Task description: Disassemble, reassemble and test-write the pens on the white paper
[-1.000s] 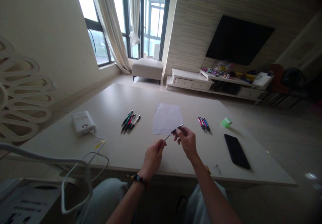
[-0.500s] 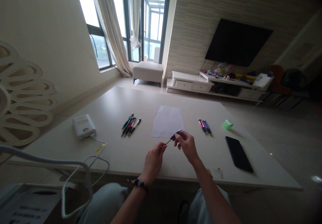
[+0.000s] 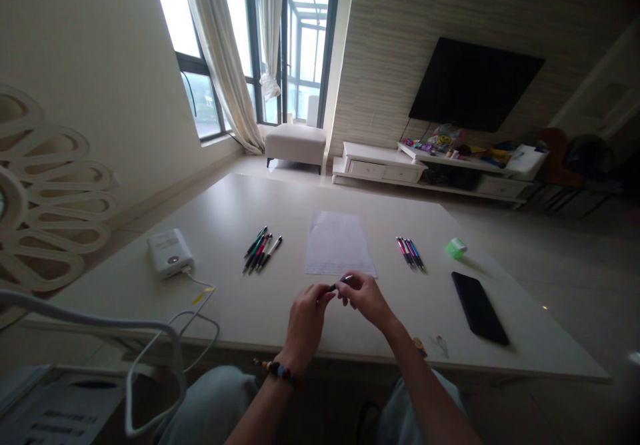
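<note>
Close to the table's near edge, my left hand and my right hand meet over a pen. The fingertips of my left hand pinch its dark lower end. My right thumb and fingers grip the other part, whose shiny tip pokes out on the far side. Fingers cover much of the pen. Just beyond my hands lies a white sheet of paper. A loose group of several pens rests left of the sheet, and another row of several pens lies to its right.
At left on the white table sits a white power bank with a white cable. A black phone and a small green-and-white object lie at right. A small clear item is near the front edge.
My hands have come closer together. The thin dark rod that showed between them is now out of sight, and the right hand's pen part has moved down and left to my left fingertips.
</note>
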`<control>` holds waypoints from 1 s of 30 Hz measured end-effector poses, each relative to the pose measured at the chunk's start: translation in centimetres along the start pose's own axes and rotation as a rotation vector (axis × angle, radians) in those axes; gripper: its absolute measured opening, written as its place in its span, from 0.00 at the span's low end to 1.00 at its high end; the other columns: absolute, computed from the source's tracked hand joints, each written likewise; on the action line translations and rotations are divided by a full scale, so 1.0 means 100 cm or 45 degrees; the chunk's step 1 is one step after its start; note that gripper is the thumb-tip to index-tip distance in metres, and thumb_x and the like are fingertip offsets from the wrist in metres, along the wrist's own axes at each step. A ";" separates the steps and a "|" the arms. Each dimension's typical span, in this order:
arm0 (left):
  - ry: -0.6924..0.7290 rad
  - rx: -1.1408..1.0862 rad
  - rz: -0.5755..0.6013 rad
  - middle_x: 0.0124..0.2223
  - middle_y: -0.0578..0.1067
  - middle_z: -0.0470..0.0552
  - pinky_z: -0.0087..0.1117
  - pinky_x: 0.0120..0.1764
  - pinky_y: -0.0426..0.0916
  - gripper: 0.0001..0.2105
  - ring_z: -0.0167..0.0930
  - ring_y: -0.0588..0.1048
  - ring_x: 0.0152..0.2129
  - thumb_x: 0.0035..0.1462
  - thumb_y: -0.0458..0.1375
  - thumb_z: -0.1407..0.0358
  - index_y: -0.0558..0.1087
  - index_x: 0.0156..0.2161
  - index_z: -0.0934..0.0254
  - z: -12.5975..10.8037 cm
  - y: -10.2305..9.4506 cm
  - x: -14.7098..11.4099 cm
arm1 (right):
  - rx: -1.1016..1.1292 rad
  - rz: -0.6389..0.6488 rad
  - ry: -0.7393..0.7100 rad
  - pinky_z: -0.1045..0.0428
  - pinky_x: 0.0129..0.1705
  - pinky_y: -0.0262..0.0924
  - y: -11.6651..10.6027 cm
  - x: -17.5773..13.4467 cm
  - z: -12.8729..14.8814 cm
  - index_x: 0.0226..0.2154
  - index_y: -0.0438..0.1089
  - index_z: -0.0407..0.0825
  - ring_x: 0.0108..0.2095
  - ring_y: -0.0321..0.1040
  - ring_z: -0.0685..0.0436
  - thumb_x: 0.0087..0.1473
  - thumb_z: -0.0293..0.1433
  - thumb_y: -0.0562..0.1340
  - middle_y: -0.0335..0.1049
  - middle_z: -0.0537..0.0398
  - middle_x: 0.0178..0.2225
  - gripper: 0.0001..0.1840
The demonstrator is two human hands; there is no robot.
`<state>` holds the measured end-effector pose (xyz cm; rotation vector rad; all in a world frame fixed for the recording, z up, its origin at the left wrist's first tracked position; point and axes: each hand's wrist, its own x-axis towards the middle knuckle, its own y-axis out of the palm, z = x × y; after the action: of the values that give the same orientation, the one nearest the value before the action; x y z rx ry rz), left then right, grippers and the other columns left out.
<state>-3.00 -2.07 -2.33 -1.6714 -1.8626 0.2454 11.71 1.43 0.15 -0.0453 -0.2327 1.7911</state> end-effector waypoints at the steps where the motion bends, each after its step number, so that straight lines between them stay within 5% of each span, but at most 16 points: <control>1: 0.030 0.039 -0.011 0.37 0.75 0.49 0.31 0.38 0.63 0.08 0.31 0.72 0.35 0.59 0.52 0.62 0.72 0.38 0.61 0.000 0.000 -0.001 | -0.008 0.014 -0.003 0.58 0.19 0.53 -0.001 0.000 -0.001 0.25 0.68 0.45 0.19 0.62 0.52 0.48 0.36 0.62 0.69 0.58 0.19 0.09; 9: 0.257 0.290 -0.010 0.34 0.74 0.48 0.34 0.39 0.63 0.08 0.32 0.70 0.34 0.61 0.50 0.63 0.71 0.39 0.60 0.000 -0.007 -0.003 | -0.074 0.076 0.037 0.57 0.19 0.50 -0.002 -0.002 0.000 0.17 0.65 0.46 0.15 0.54 0.54 0.52 0.46 0.58 0.58 0.61 0.12 0.23; 12: 0.238 0.269 -0.014 0.34 0.74 0.48 0.34 0.38 0.63 0.08 0.32 0.70 0.34 0.62 0.50 0.63 0.71 0.39 0.60 0.000 -0.009 -0.001 | -0.049 0.038 -0.011 0.57 0.21 0.52 -0.006 -0.004 0.003 0.23 0.66 0.46 0.18 0.57 0.53 0.52 0.45 0.59 0.63 0.60 0.17 0.19; 17: 0.207 0.221 -0.008 0.34 0.74 0.48 0.33 0.37 0.64 0.08 0.32 0.71 0.34 0.61 0.51 0.63 0.71 0.40 0.60 0.001 -0.007 0.001 | -0.182 0.014 -0.025 0.56 0.22 0.50 -0.010 -0.006 0.000 0.14 0.59 0.47 0.16 0.53 0.53 0.57 0.46 0.53 0.54 0.61 0.11 0.27; 21: 0.207 0.201 0.013 0.34 0.74 0.49 0.33 0.37 0.64 0.08 0.31 0.71 0.33 0.61 0.50 0.63 0.72 0.39 0.60 0.001 -0.006 0.001 | -0.147 0.018 -0.022 0.56 0.21 0.49 -0.008 -0.006 -0.002 0.20 0.62 0.47 0.17 0.54 0.53 0.56 0.45 0.54 0.59 0.61 0.15 0.22; 30: 0.166 0.223 0.041 0.35 0.74 0.48 0.34 0.38 0.64 0.07 0.32 0.71 0.34 0.60 0.52 0.65 0.72 0.39 0.61 0.001 -0.007 0.002 | -0.183 0.008 -0.038 0.56 0.22 0.50 -0.009 -0.007 -0.002 0.17 0.60 0.47 0.17 0.53 0.53 0.58 0.44 0.51 0.56 0.62 0.14 0.24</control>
<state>-3.58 -1.97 -1.97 -1.5611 -1.6698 0.2970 12.73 0.92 0.05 -0.1215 -0.3829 1.7802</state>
